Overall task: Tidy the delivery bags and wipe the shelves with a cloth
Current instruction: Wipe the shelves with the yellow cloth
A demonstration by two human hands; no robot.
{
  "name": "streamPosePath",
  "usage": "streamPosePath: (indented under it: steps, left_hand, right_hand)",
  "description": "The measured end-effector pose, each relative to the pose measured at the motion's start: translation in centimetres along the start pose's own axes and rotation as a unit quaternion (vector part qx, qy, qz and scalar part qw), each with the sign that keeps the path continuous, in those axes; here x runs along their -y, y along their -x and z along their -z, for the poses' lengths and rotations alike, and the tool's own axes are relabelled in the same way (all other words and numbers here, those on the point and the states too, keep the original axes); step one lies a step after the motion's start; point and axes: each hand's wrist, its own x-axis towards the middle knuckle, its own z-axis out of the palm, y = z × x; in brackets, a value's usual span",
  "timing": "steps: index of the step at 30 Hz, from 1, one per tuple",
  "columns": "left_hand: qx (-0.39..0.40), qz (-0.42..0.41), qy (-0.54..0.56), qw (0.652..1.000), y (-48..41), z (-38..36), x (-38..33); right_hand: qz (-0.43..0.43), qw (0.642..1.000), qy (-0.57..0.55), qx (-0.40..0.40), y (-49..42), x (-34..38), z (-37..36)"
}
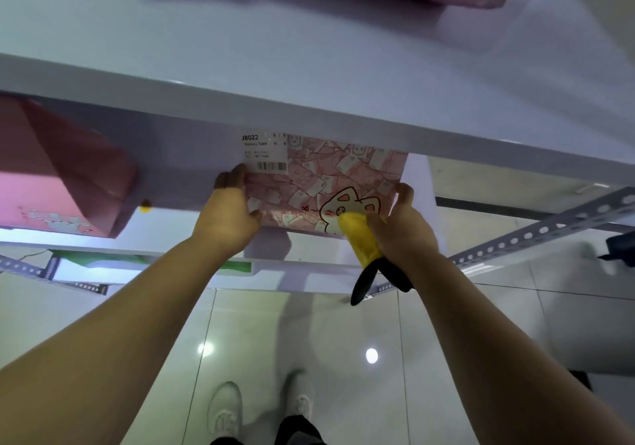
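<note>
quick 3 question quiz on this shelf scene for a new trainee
1. True or false: the left hand and right hand both grip the patterned bag.
2. Which hand also holds the yellow cloth? A) left B) right
3. Fill in: as seen here, the white label sits at the bag's upper ____ corner.
Key: 1 true; 2 B; 3 left

Pink patterned delivery bag (330, 183) with cat drawing and white barcode label, near the lower shelf's (178, 200) front edge, gripped at both sides by left hand (228, 211) and right hand (402, 224), yellow and black cloth (360, 241) bunched in the right hand against the bag's front, second pink bag (65, 176) at the shelf's left end
</note>
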Motion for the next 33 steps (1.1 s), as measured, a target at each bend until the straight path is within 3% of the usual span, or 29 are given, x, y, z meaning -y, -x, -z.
streamPosePath:
  steps: [15, 21, 33]
  left_hand:
    - [-0.005, -0.02, -0.055, 0.998, -0.1, -5.6, -3.6]
    - [-0.004, 0.005, -0.09, 0.996, 2.5, -4.9, -3.2]
    - [0.049, 0.013, -0.099, 0.994, 12.8, 0.9, 4.2]
  right_hand:
    - [0.006, 0.996, 0.078, 0.039, -3.9, -6.7, 1.9]
    - [-0.038, 0.996, 0.079, 0.031, -1.5, -7.4, 1.5]
    - [0.084, 0.995, 0.02, 0.047, 8.4, -1.9, -4.8]
